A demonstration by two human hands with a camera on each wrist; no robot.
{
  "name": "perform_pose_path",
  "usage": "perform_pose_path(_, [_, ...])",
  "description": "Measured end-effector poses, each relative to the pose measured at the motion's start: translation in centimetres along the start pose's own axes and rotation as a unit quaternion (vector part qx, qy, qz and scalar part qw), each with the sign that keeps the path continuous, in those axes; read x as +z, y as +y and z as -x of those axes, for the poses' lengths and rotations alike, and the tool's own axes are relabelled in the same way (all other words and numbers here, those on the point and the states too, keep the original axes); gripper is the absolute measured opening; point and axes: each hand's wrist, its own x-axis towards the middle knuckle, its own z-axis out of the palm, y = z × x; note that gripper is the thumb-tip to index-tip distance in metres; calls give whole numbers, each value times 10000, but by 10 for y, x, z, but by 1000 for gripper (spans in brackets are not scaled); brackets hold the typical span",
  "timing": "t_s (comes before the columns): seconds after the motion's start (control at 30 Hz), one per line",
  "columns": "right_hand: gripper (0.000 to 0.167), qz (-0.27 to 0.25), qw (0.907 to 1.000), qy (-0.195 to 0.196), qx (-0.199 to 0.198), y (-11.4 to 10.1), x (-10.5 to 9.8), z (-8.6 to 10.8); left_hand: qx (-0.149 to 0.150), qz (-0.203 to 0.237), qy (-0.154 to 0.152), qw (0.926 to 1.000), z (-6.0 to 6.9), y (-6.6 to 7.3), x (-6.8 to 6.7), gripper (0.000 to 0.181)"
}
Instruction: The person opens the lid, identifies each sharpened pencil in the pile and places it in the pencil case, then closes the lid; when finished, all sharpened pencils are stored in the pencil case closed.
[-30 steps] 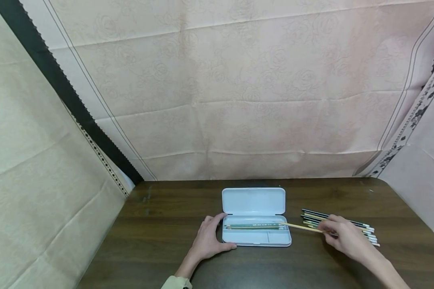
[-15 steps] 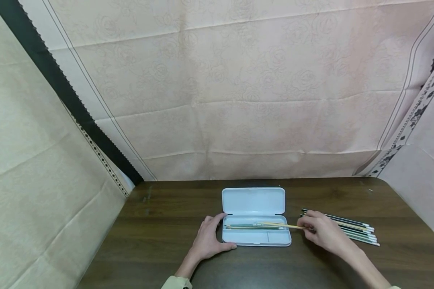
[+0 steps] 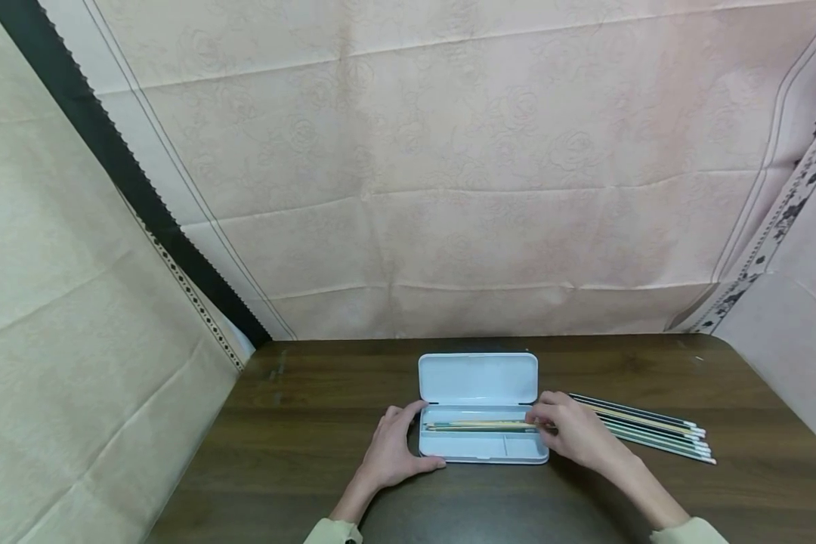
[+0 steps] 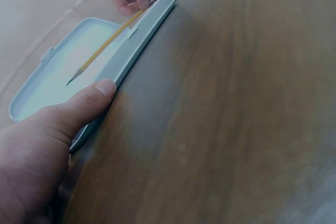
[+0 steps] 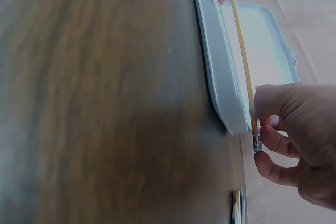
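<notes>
A light blue pencil case (image 3: 462,450) lies with its lid (image 3: 477,378) raised. My left hand (image 3: 396,447) grips the case's left end, thumb at the front edge, fingers at the back corner. My right hand (image 3: 574,431) pinches a yellow pencil (image 5: 243,45) near its eraser end, at the case's right end. The pencil's sharp tip points left; in the left wrist view the yellow pencil (image 4: 107,43) stands above the case's rim. Green pencils (image 3: 449,429) lie in the long compartment, partly covered by the yellow one.
A bundle of several green, dark and yellow pencils (image 3: 659,431) lies on the brown wooden table (image 3: 299,468), right of the case. A pale patterned cloth (image 3: 449,189) hangs behind the table, with more cloth at both sides.
My right hand has moved left from over the pencil bundle to the case, bringing the yellow pencil over the long compartment. My left hand has stayed in place on the case.
</notes>
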Motion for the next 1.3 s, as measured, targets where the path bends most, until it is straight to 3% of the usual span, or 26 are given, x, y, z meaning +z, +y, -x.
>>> perform_pose_path(0.33, [22, -119, 9997, -201, -34, -10, 8, -15, 39, 9, 26, 10000, 0, -1, 0, 95])
perform_pose_path(0.73, [21, -194, 9992, -63, -352, -14, 17, -22, 187, -61, 106, 9997, 0, -2, 1, 93])
perform_pose_path(0.9, [18, -179, 9994, -42, -287, -14, 15, -21, 107, -43, 60, 9999, 0, -2, 2, 94])
perform_pose_path(1.1, [18, -186, 9992, 332, -84, -6, 3, -10, 55, -34, 41, 10000, 0, -2, 2, 95])
perform_pose_path(1.3, [24, -117, 9957, 924, -12, 18, -14, 15, 34, -22, 37, 10000, 0, -3, 2, 95])
